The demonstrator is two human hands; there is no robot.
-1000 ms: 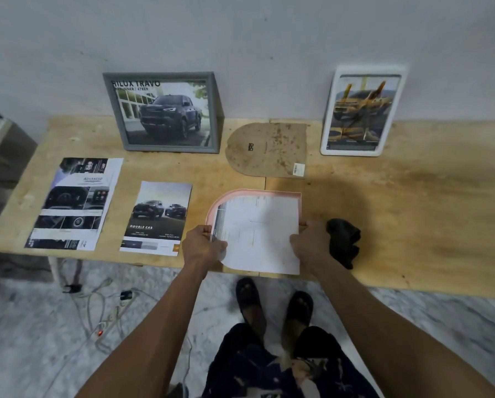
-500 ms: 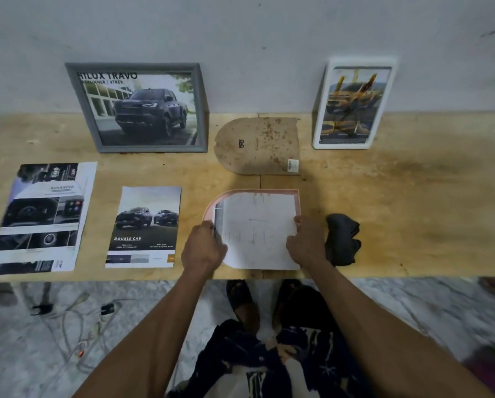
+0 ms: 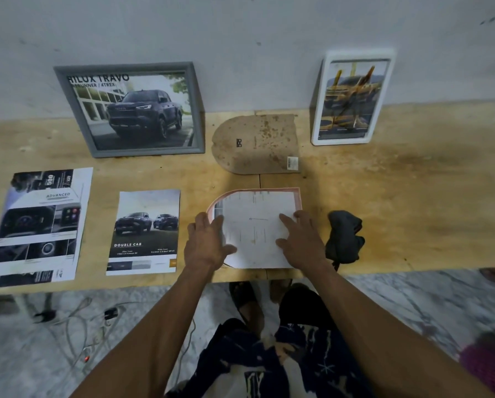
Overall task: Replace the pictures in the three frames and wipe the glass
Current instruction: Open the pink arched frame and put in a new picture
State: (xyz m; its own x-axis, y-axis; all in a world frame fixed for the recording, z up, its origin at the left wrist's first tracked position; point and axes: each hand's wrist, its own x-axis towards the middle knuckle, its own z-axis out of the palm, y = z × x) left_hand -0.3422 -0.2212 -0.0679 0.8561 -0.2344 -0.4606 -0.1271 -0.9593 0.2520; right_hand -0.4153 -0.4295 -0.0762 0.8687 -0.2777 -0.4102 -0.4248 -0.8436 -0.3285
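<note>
Arched frame (image 3: 298, 196): flat, face down, near table edge; long axis runs left–right.
Paper (image 3: 255, 228): lies on the frame, between both hands.
Left hand (image 3: 204, 244): open, pressing left edge.
Right hand (image 3: 299, 242): open, pressing right edge.
Backing board (image 3: 255, 143): just beyond, equally reachable.

Single head-worn wide-angle view: looks forward and steeply down onto the counter (image 3: 412, 196) from its near edge, close range, facing the wall (image 3: 240, 38) behind it.
</note>
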